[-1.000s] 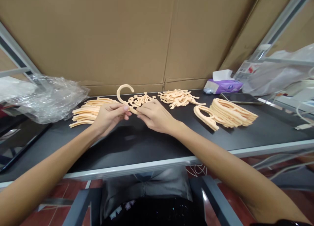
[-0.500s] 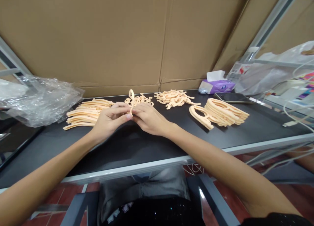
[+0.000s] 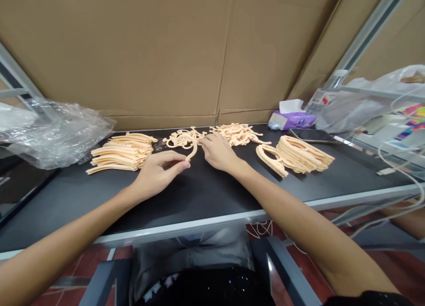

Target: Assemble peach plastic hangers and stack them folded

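I have the left hand (image 3: 157, 174) pinching a curved piece (image 3: 194, 150), the right hand (image 3: 219, 153) at the far small pieces (image 3: 182, 141), grip unclear; separating one needs a light touch.

Lower end of the curved piece (image 3: 194, 152): hidden between the fingers of the left hand (image 3: 159, 173); its upper part merges in outline with the small pieces (image 3: 181, 137) behind. Fingertips of the right hand (image 3: 219, 153): indistinct, so any grasp there cannot be determined. Dark panel (image 3: 20, 182) at the desk's (image 3: 212, 204) left end and clear plastic wrap (image 3: 63, 133): cut off by the left edge. Plastic bag (image 3: 352, 111): cut off at right. Print on the tissue pack (image 3: 294, 120): too small to read.
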Tool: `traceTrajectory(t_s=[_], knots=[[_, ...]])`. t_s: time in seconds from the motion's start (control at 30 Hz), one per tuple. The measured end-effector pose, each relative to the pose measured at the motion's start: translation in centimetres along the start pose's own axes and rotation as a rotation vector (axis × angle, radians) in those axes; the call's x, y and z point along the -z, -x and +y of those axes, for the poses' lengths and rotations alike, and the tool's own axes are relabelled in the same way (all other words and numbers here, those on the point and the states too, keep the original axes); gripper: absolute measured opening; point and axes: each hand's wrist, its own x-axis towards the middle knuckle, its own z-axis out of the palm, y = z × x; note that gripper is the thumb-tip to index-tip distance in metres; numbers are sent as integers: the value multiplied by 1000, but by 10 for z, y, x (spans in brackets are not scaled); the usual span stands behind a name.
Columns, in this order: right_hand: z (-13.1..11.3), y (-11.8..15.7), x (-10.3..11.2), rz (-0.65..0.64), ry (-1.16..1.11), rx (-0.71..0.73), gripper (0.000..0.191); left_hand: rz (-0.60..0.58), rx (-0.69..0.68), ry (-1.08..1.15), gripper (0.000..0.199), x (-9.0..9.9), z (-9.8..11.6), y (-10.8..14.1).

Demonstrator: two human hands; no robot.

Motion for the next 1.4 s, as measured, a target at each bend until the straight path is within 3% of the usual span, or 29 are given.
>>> traceTrajectory(t_s=[0.27,0.47,0.67,0.77,0.83,0.93,1.03,1.17,1.4], knots=[[-2,2,-3,-10,-43,59,33,-122,17,-43,22,-6,-8,2],[-6,4,-7,22,-172,214,30,-169,108,102,23,-8,-9,1],[-10,1,-17,102,-303,330,31,-196,73,139,20,-9,-14,2],[-16,-6,-24,107,-280,429,31,-194,-82,81,17,-8,-13,5],[-25,-15,-28,98,-225,511,34,-136,-284,-1,16,-8,-11,8],[-52,-30,-29,113,-157,566,36,-39,-616,-168,17,-10,-5,12],[-85,-43,-26,89,-127,582,33,-49,-801,-304,18,-13,0,15],[-115,-51,-23,4,-103,676,33,-50,-889,-358,18,-14,4,18],[-121,-56,-34,20,-93,678,31,-11,-904,-368,19,-15,4,18]])
